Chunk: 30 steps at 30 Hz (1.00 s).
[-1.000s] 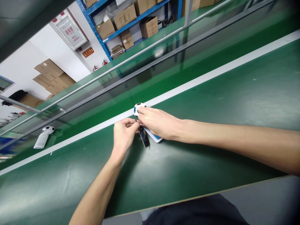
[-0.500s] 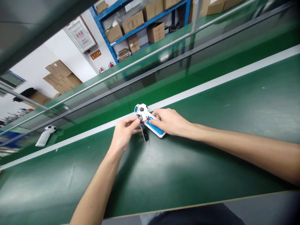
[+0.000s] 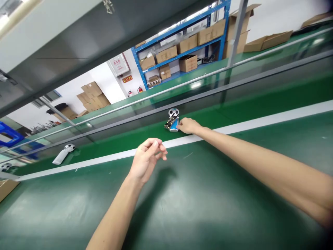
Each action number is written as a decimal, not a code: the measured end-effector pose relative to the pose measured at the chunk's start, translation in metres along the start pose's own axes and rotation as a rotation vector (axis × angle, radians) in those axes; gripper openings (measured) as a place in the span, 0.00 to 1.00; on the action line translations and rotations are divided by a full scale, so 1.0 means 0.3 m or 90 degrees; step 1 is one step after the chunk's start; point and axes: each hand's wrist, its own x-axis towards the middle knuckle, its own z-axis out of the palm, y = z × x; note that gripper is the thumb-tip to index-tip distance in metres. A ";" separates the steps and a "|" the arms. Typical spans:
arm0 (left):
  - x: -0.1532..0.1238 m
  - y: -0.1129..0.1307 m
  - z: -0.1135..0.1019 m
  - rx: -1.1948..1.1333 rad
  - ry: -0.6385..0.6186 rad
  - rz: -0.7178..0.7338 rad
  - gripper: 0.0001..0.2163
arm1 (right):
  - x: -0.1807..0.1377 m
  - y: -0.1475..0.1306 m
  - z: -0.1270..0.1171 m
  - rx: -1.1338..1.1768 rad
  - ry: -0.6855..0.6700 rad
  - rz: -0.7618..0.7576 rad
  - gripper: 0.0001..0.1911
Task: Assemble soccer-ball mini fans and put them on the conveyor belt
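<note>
A small device with a football-patterned round head (image 3: 173, 112), a blue-and-white body and a dark circuit board (image 3: 172, 123) lies on the far strip of the green belt, beyond the white line (image 3: 234, 127). My right hand (image 3: 187, 125) reaches out to it, fingertips touching its blue end. My left hand (image 3: 148, 156) hovers over the near green surface, fingers loosely curled and apart, holding nothing.
A second football-headed device with a white body (image 3: 63, 154) lies far left on the belt. A metal rail (image 3: 234, 83) runs along the far side. Blue shelving with cardboard boxes (image 3: 182, 48) stands behind. A brown box corner (image 3: 6, 187) shows at left.
My right hand has carried the device from the near side across the white line to the far strip. My left hand has let go of it and drawn back. The camera tilted up.
</note>
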 end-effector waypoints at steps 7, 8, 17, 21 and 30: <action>-0.021 0.049 0.032 -0.221 -0.187 -0.028 0.10 | -0.176 -0.083 -0.116 0.039 0.107 -0.211 0.13; -0.017 0.055 0.040 -0.232 -0.202 -0.029 0.10 | -0.207 -0.101 -0.142 0.083 0.120 -0.259 0.12; 0.061 0.082 0.109 -0.257 -0.265 -0.022 0.09 | -0.393 -0.179 -0.294 0.277 0.171 -0.436 0.09; 0.099 0.085 0.115 -0.204 -0.230 -0.042 0.10 | -0.386 -0.155 -0.310 0.324 0.199 -0.415 0.06; 0.208 -0.010 0.122 0.443 0.124 0.390 0.17 | -0.238 -0.116 -0.163 0.731 -0.049 -0.116 0.38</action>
